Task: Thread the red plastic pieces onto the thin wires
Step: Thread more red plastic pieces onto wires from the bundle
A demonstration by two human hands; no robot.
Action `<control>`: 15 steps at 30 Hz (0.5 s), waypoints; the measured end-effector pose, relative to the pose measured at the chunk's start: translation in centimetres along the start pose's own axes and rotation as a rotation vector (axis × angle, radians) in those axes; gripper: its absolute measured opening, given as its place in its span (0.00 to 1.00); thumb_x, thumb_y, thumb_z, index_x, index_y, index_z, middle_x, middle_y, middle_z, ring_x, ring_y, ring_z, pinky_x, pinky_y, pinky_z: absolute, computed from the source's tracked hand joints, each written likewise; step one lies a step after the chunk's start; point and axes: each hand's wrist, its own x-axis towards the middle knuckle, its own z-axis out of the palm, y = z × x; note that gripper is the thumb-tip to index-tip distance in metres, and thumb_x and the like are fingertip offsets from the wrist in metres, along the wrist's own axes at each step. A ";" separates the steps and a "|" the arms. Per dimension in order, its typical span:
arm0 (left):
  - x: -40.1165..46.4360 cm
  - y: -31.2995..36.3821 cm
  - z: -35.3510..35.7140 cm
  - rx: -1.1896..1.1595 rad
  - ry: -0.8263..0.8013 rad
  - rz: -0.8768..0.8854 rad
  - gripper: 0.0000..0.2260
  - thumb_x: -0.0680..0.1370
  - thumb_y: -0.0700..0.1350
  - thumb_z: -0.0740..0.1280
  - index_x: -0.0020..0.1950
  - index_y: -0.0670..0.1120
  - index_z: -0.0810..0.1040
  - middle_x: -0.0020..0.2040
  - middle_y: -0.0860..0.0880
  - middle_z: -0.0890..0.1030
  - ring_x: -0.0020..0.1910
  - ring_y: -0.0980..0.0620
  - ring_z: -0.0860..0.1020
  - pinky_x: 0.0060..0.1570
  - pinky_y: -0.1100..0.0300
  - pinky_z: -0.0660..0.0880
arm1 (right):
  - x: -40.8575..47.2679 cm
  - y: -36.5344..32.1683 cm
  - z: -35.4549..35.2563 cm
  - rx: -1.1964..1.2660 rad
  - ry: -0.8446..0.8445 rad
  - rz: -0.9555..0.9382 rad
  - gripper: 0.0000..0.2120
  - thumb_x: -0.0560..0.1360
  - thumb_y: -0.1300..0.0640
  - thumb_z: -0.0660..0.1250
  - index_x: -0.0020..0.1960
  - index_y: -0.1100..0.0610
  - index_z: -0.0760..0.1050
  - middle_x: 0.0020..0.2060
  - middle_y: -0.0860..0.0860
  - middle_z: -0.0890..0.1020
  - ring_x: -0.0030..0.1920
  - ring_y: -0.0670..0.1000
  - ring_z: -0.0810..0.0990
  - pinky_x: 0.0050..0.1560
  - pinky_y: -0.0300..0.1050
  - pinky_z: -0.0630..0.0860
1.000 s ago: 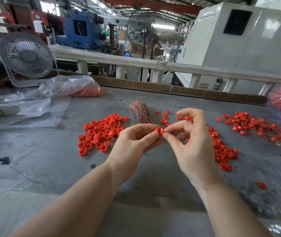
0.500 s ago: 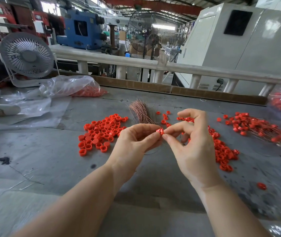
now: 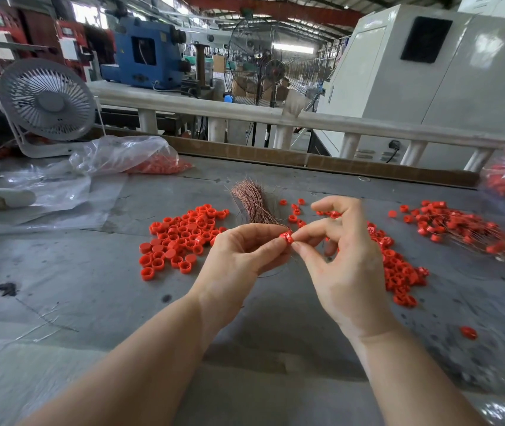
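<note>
Red plastic ring (image 3: pixel 286 237) pinched between left hand (image 3: pixel 238 259) fingers and right hand (image 3: pixel 341 259) thumb/index, above desk (image 3: pixel 76 272); wire too thin to see.

Over the grey desk (image 3: pixel 60 272), the left hand (image 3: pixel 238 259) and right hand (image 3: pixel 341 259) met, both pinching one red plastic piece (image 3: pixel 286 236). A bundle of thin copper wires (image 3: pixel 252 201) lay just beyond. Loose red caps (image 3: pixel 180 238) sat to the left, wired pieces (image 3: pixel 460 229) far right.
</note>
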 end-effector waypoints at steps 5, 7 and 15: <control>0.0 0.0 0.0 -0.017 -0.005 -0.020 0.07 0.74 0.33 0.66 0.43 0.43 0.81 0.38 0.47 0.84 0.39 0.53 0.82 0.45 0.63 0.79 | -0.1 0.0 -0.1 -0.069 -0.013 -0.035 0.26 0.65 0.71 0.74 0.53 0.51 0.66 0.34 0.45 0.81 0.37 0.33 0.74 0.43 0.23 0.66; 0.0 0.0 0.0 -0.019 -0.011 -0.031 0.07 0.74 0.33 0.66 0.43 0.43 0.81 0.39 0.46 0.84 0.40 0.53 0.82 0.46 0.63 0.80 | -0.1 0.0 -0.1 -0.091 -0.024 -0.043 0.24 0.65 0.70 0.74 0.53 0.53 0.68 0.34 0.45 0.81 0.36 0.34 0.74 0.42 0.23 0.65; 0.0 0.0 -0.1 -0.020 -0.008 -0.021 0.07 0.74 0.32 0.66 0.44 0.42 0.81 0.40 0.45 0.84 0.40 0.52 0.82 0.46 0.62 0.80 | -0.1 -0.1 -0.1 -0.051 -0.019 -0.033 0.26 0.66 0.70 0.74 0.53 0.50 0.66 0.34 0.44 0.81 0.36 0.34 0.74 0.42 0.23 0.65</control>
